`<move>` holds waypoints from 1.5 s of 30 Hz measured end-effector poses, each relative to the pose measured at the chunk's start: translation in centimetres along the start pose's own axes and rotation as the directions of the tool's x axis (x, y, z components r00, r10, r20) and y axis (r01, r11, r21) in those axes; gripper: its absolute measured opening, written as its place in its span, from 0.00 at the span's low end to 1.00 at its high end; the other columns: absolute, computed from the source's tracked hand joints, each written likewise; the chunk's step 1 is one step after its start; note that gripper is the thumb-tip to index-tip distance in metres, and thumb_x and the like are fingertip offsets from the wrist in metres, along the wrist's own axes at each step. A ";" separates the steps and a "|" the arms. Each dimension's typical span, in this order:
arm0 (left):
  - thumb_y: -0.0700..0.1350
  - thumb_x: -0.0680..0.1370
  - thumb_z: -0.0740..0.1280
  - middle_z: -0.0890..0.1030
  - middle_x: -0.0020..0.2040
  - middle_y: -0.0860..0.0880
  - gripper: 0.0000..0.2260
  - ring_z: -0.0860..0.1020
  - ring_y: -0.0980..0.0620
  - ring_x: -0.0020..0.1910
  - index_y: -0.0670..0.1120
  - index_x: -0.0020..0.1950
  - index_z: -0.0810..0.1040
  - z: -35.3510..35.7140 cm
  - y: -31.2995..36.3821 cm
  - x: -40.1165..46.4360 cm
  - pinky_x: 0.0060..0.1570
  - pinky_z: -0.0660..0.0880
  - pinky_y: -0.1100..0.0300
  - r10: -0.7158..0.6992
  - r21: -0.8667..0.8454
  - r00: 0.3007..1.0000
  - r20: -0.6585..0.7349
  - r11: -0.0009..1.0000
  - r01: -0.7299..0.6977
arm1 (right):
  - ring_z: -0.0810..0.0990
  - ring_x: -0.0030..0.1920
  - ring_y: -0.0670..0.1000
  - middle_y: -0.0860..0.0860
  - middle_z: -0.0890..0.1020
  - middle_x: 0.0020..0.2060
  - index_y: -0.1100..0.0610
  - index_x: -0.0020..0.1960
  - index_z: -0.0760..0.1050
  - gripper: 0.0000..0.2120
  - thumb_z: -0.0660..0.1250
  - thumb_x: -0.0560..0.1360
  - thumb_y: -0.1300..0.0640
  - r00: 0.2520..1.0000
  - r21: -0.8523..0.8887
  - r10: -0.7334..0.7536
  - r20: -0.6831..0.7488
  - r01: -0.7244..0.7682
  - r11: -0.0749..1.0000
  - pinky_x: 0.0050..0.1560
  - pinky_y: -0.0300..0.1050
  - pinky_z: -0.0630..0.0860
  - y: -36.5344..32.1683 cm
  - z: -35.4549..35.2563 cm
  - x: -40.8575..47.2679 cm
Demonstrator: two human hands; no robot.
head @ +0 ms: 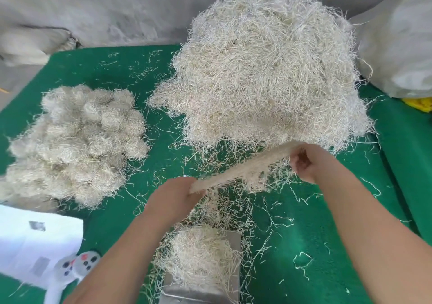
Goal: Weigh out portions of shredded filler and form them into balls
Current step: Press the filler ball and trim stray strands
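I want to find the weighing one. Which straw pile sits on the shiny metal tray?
The small clump nearest the person sits on the scale's metal tray; the big heap and the finished balls lie on green cloth.

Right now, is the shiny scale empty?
No, a fluffy clump of shredded filler sits on the metal scale.

Two bare forearms; left hand (pixel 174 192), right hand (pixel 308 161) ungloved (no sleeves)

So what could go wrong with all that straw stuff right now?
1. The strip of filler stretched between the left hand and right hand is shedding strands, so it may come up short.
2. The portion on the scale hangs over the edge; bits may slide onto the green table.
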State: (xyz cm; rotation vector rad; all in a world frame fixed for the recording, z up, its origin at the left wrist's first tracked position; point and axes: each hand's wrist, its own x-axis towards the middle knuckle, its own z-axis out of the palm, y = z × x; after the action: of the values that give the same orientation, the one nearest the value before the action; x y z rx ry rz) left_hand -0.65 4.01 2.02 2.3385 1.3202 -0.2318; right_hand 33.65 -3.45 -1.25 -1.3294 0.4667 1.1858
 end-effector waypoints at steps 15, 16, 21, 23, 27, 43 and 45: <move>0.54 0.83 0.64 0.72 0.29 0.57 0.11 0.65 0.58 0.25 0.49 0.49 0.80 -0.1 2.5 -0.3 0.25 0.63 0.66 -0.076 -0.706 0.994 -0.081 0.708 -0.003 | 0.48 0.80 0.64 0.40 0.37 0.79 0.28 0.78 0.33 0.64 0.81 0.64 0.48 0.707 -0.724 -0.199 0.679 0.598 -0.343 0.66 0.70 0.72 7.9 2.4 -3.4; 0.55 0.82 0.64 0.71 0.28 0.58 0.12 0.65 0.58 0.25 0.47 0.48 0.80 -0.3 3.2 -0.6 0.25 0.62 0.66 -0.029 -0.713 0.996 -0.090 0.700 -0.044 | 0.51 0.79 0.60 0.41 0.38 0.79 0.28 0.79 0.35 0.64 0.81 0.63 0.48 0.639 -0.678 -0.247 0.728 0.622 -0.392 0.62 0.63 0.77 8.7 3.1 -3.9; 0.61 0.76 0.65 0.68 0.25 0.58 0.12 0.60 0.59 0.23 0.53 0.41 0.78 -1.8 6.4 -2.9 0.23 0.58 0.66 0.123 -0.826 0.987 -0.107 0.542 -0.157 | 0.71 0.58 0.49 0.53 0.67 0.64 0.47 0.72 0.73 0.24 0.71 0.77 0.55 0.592 -0.666 -0.321 0.739 0.571 -0.480 0.45 0.38 0.80 11.0 5.9 -2.7; 0.66 0.70 0.65 0.72 0.25 0.59 0.07 0.63 0.60 0.22 0.66 0.39 0.79 -1.9 6.6 -3.6 0.23 0.62 0.65 0.078 -0.840 0.993 -0.087 0.530 -0.116 | 0.75 0.47 0.48 0.53 0.72 0.54 0.54 0.66 0.77 0.16 0.66 0.79 0.63 0.645 -0.743 -0.378 0.665 0.515 -0.428 0.37 0.37 0.77 10.2 5.7 -1.4; 0.54 0.82 0.66 0.82 0.43 0.58 0.03 0.78 0.55 0.38 0.58 0.53 0.79 0.0 6.0 -4.0 0.38 0.76 0.61 0.046 -0.710 0.941 -0.334 0.645 -0.284 | 0.80 0.40 0.51 0.53 0.81 0.45 0.61 0.59 0.79 0.11 0.61 0.81 0.68 0.754 -0.838 -0.369 0.544 0.508 -0.198 0.38 0.42 0.78 8.6 5.3 0.3; 0.50 0.72 0.69 0.80 0.38 0.51 0.04 0.80 0.54 0.36 0.51 0.38 0.79 -2.5 -1.0 -5.4 0.37 0.76 0.57 -0.417 -0.914 0.890 -0.186 -0.258 -0.312 | 0.81 0.39 0.53 0.56 0.81 0.40 0.64 0.53 0.79 0.08 0.61 0.82 0.65 0.713 -0.787 -0.650 -0.262 0.232 0.572 0.40 0.47 0.81 4.4 -1.8 4.9; 0.52 0.72 0.68 0.78 0.34 0.53 0.06 0.79 0.54 0.32 0.51 0.41 0.75 -2.9 -1.6 -5.5 0.34 0.75 0.61 -0.403 -0.908 0.890 -0.213 -0.255 -0.333 | 0.80 0.45 0.54 0.60 0.83 0.57 0.61 0.68 0.75 0.17 0.63 0.80 0.64 0.772 -0.804 -0.615 -0.159 0.260 0.535 0.44 0.48 0.80 4.5 -1.7 4.8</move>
State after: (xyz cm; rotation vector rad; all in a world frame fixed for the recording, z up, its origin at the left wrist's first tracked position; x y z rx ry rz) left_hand -5.15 1.80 6.01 0.6886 0.9279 1.1681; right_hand 32.29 -4.01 -7.88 -2.3069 -0.1394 0.6068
